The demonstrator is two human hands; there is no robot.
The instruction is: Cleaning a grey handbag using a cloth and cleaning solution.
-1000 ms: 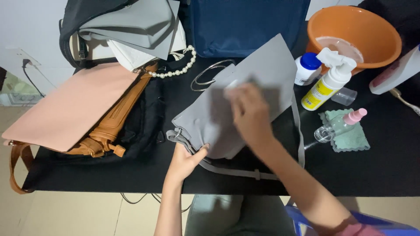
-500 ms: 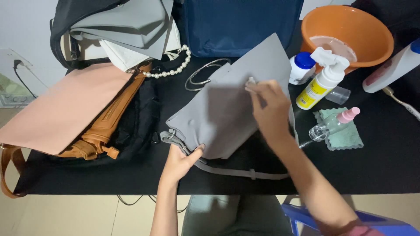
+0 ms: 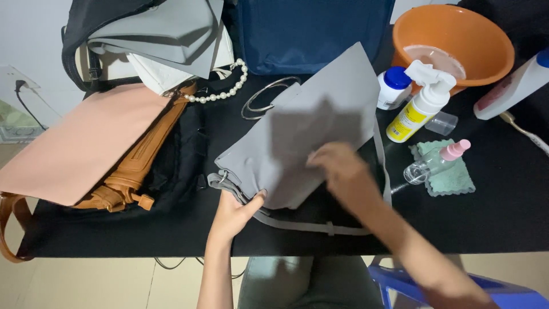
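Observation:
A flat grey bag (image 3: 320,114) lies at a slant on the black table (image 3: 503,217), with its grey strap (image 3: 309,226) trailing along the near edge. My left hand (image 3: 231,214) grips the bag's lower left corner, thumb on top. My right hand (image 3: 340,169) rests on the lower middle of the bag's face and is blurred by motion. I cannot tell whether anything is under its fingers.
At right stand an orange basin (image 3: 486,51), a white spray bottle (image 3: 420,106), a blue-lidded jar (image 3: 393,88) and a pink-capped bottle (image 3: 434,163) on a green cloth (image 3: 454,180). At left lie a pink bag (image 3: 86,137), a tan bag (image 3: 134,171) and a pearl strand (image 3: 226,91). A blue bag (image 3: 314,31) stands behind.
My right hand has slid from the bag's upper middle down toward its near edge. My left hand stays clamped on the lower corner.

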